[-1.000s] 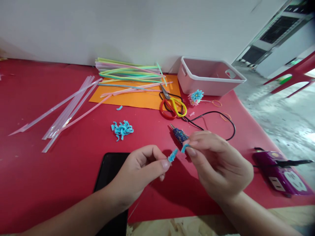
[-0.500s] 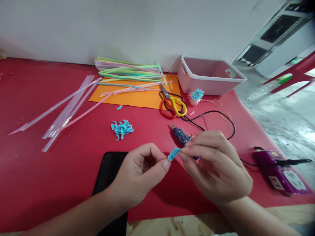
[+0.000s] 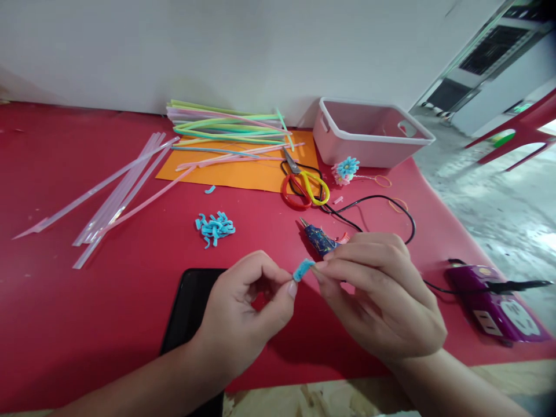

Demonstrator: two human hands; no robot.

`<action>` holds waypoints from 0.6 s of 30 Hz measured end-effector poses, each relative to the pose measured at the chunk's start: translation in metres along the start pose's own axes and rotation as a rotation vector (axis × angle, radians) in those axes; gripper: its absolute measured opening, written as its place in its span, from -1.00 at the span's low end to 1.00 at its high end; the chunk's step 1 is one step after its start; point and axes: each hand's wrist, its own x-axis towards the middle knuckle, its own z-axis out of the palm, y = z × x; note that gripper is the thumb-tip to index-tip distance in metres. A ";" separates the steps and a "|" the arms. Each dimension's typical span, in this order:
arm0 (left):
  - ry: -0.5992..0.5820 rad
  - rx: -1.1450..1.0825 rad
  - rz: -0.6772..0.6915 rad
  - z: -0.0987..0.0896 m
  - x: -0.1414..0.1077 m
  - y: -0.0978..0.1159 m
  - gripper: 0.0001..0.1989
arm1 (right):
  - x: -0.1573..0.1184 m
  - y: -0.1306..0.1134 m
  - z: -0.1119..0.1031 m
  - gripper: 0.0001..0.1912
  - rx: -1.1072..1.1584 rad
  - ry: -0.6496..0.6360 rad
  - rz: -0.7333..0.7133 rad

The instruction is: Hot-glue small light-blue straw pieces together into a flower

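Observation:
Both my hands meet above the red table near its front edge. My left hand (image 3: 243, 313) pinches a small blue straw bundle (image 3: 303, 269) between thumb and forefinger. The fingertips of my right hand (image 3: 382, 295) press on the bundle's other end. Just behind my right hand lies a blue glue gun (image 3: 318, 237) with a black cord. A pile of cut blue straw pieces (image 3: 215, 226) sits to the left of it. Partly hidden under my left wrist is a black phone (image 3: 189, 313).
Coloured straws (image 3: 226, 127) lie on orange paper (image 3: 252, 171) at the back, clear straws (image 3: 117, 191) to the left. Red and yellow scissors (image 3: 304, 185), a small straw flower (image 3: 346, 171), a white tub (image 3: 369, 136) and a purple power strip (image 3: 499, 304) stand to the right.
A second ago my right hand held a separate blue piece apart from the bundle. Now that piece is pressed against the bundle, and both hands have closed together.

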 end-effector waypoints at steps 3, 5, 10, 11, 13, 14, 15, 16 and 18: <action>-0.012 -0.052 -0.064 0.000 0.000 0.000 -0.85 | 0.000 0.001 -0.001 -0.75 -0.018 -0.001 -0.010; -0.048 -0.131 -0.166 0.001 0.002 0.000 -0.82 | -0.001 0.001 -0.001 -0.75 -0.014 0.000 -0.006; -0.131 -0.301 -0.378 0.000 0.005 -0.002 -0.67 | -0.002 0.000 0.002 -0.78 -0.006 0.048 0.002; -0.136 -0.325 -0.403 -0.001 0.005 -0.002 -0.65 | -0.001 0.000 0.002 -0.79 -0.001 0.054 -0.007; -0.146 -0.372 -0.433 -0.001 0.005 -0.002 -0.64 | -0.001 0.000 0.002 -0.79 0.010 0.046 -0.029; -0.151 -0.391 -0.440 -0.001 0.005 -0.002 -0.64 | -0.001 0.000 0.003 -0.78 0.012 0.036 -0.034; -0.154 -0.405 -0.444 -0.001 0.005 -0.002 -0.64 | -0.001 0.000 0.003 -0.78 0.013 0.031 -0.037; -0.153 -0.414 -0.446 -0.001 0.005 -0.002 -0.64 | -0.001 0.000 0.003 -0.78 0.016 0.030 -0.040; -0.155 -0.416 -0.447 -0.001 0.005 -0.002 -0.64 | -0.001 0.000 0.004 -0.77 0.036 0.038 -0.037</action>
